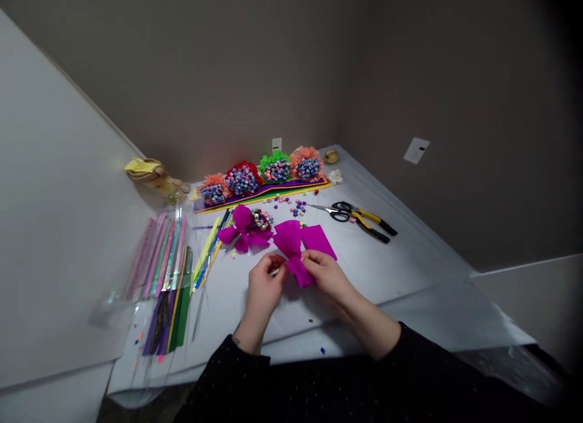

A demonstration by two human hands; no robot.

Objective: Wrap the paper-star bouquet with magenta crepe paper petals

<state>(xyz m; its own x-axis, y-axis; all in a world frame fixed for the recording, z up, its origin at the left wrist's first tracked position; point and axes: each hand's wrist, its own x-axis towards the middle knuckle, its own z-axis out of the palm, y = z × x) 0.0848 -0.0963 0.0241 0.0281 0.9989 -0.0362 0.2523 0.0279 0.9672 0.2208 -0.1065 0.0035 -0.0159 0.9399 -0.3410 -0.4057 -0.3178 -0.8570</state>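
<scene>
A piece of magenta crepe paper [288,236], gathered at its middle and flared at both ends, is between my hands above the white table. My right hand [322,271] pinches its gathered waist. My left hand [268,280] is closed at the paper's left edge, thumb against fingers; whether it grips the paper or something thin is too small to make out. Just behind lies a flat magenta paper piece [319,241]. To the left, a magenta paper flower [245,232] rests beside a cluster of shiny beads [263,219].
Scissors [334,212] and yellow-and-black pliers [371,223] lie at right. Several paper pompoms with folded-paper stars [242,179] line the back on coloured sheets [273,195]. Paper strips [159,253] in clear sleeves lie left. Loose stars [299,208] are scattered mid-table. Walls border the back.
</scene>
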